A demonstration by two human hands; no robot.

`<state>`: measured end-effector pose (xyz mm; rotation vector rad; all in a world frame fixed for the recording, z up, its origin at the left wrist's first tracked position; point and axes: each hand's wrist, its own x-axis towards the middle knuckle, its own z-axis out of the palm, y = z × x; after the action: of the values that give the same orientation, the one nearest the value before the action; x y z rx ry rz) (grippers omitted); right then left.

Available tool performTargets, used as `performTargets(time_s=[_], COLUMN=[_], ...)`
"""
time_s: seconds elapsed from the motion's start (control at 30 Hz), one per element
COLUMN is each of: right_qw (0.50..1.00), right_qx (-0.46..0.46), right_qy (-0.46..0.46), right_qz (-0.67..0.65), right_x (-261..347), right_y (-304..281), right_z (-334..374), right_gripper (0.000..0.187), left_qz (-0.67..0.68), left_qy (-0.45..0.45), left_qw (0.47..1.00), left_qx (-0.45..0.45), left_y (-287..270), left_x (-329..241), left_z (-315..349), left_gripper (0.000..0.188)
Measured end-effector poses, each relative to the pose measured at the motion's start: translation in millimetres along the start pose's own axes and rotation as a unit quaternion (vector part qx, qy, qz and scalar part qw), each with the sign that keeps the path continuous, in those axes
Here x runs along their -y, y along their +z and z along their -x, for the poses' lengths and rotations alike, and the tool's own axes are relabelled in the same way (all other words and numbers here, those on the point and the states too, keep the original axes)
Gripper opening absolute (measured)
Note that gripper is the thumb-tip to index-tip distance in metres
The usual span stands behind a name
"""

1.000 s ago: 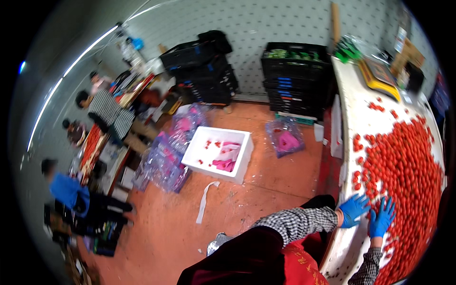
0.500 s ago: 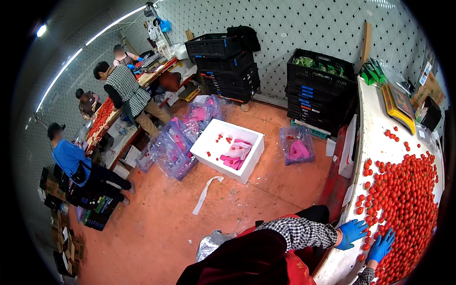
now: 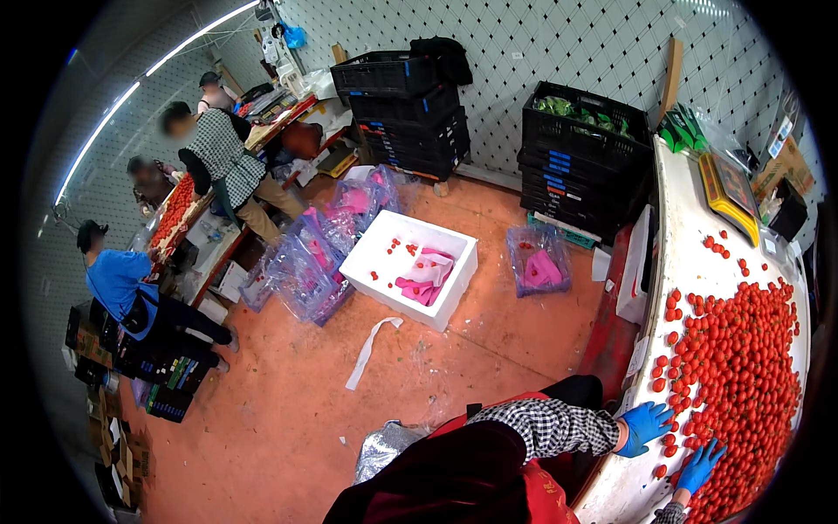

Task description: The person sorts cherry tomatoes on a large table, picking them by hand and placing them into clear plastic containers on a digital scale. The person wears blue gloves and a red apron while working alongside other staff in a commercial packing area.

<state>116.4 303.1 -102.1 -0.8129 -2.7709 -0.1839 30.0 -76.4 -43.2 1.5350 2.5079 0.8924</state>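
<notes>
Many small red tomatoes [image 3: 742,358] lie spread in a thick layer over the white tabletop [image 3: 685,188] on the right. My left hand [image 3: 644,428], in a blue glove, rests at the near-left edge of the layer with its fingers stretched out and apart. It touches the tabletop beside a few loose tomatoes. Further right, my right hand [image 3: 698,469], also blue-gloved, lies over the tomatoes with its fingers spread. Nothing shows in either hand, though the palms are hidden.
A yellow-edged scale [image 3: 729,196] stands at the table's far end. Stacked black crates [image 3: 585,175] stand beyond the table. On the floor are a white foam box [image 3: 397,306] and purple plastic baskets [image 3: 310,279]. Several people work at another table [image 3: 223,271] on the left.
The view has shifted slightly. My right hand has shifted a little, its fingers still spread over the tomatoes. My left hand stays nearly in place.
</notes>
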Motion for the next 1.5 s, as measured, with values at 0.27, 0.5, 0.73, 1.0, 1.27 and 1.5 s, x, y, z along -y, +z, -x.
performTargets(time_s=[0.27,0.5,0.73,1.0,1.27,1.5], right_qw=[0.989,0.982,0.99,0.965,0.965,0.956], right_qx=[0.083,0.128,0.101,0.049,0.024,0.044], right_qy=[0.045,0.033,-0.057,-0.215,0.113,0.068], right_qz=[0.114,0.131,-0.077,-0.14,-0.236,-0.283], right_x=[6.5,37.0,86.5,153.8,79.8,85.9], right_y=[-5.9,-46.0,-84.6,-151.2,-173.7,-146.9], right_z=[23.7,56.2,74.6,140.3,173.5,155.0], right_gripper=[0.06,0.06,0.064,0.068,0.079,0.085], left_qz=[0.005,0.02,0.096,0.005,0.197,0.429], left_qy=[0.002,-0.008,0.008,-0.003,-0.027,-0.162], left_qw=[1.0,1.0,0.995,1.0,0.977,0.885], left_qx=[-0.006,0.009,-0.03,0.025,-0.073,-0.075], left_y=[1.6,-4.0,11.0,-7.4,1.2,28.6], left_x=[1.8,-0.2,6.1,-2.0,6.3,-5.4], left_z=[-0.3,1.8,0.1,-8.5,-37.0,-90.2], left_gripper=[0.079,0.079,0.078,0.08,0.066,0.042])
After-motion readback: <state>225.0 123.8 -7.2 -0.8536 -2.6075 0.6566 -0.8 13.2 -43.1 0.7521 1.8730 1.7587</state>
